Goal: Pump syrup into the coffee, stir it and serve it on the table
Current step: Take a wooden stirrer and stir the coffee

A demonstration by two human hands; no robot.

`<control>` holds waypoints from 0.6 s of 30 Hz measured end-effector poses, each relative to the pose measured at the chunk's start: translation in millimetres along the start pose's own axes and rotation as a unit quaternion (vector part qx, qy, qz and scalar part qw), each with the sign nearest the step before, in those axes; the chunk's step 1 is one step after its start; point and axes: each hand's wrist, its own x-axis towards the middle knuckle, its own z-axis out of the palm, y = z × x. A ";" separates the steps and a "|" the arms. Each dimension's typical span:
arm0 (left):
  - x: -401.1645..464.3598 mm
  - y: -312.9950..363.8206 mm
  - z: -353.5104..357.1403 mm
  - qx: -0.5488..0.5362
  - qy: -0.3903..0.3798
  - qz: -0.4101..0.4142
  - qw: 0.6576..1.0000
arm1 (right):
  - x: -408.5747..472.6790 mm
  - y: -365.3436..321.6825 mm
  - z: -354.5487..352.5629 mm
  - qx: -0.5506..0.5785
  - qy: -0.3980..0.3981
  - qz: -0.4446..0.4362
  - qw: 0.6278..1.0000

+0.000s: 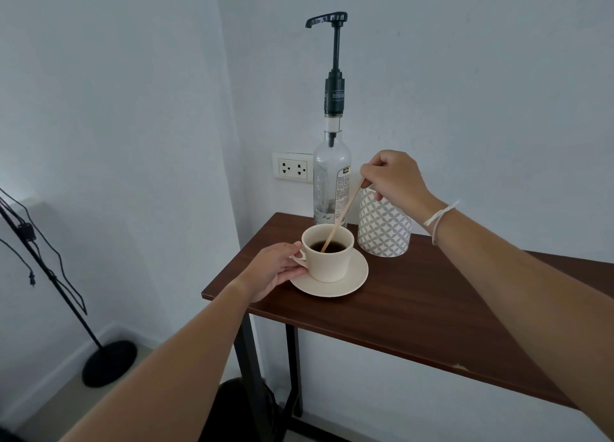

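Note:
A cream cup [330,259] of dark coffee stands on a cream saucer [345,284] near the left end of a dark wooden table [432,308]. My left hand [272,272] holds the cup at its handle, fingers curled round it and over the saucer's rim. My right hand [392,179] pinches the top of a thin wooden stir stick [342,217], whose lower end dips into the coffee. Behind the cup stands a clear syrup bottle [332,176] with a tall black pump [334,63], its spout pointing left.
A patterned grey-and-white cylindrical container [383,230] stands right of the bottle, against the wall. A wall socket [293,169] is behind the table. A black stand with cables [50,269] is on the floor at left.

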 end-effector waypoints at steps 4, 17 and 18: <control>1.8 0.3 -1.0 0.004 -0.001 0.000 1.000 | -3.1 4.6 -2.4 0.008 0.012 0.028 0.999; 9.4 -0.6 -10.0 0.007 -0.054 0.004 0.999 | -34.7 16.6 3.0 0.045 0.111 0.148 0.982; 10.1 -1.0 -11.0 0.011 -0.056 0.004 0.998 | -38.1 17.7 4.2 0.052 0.123 0.161 0.978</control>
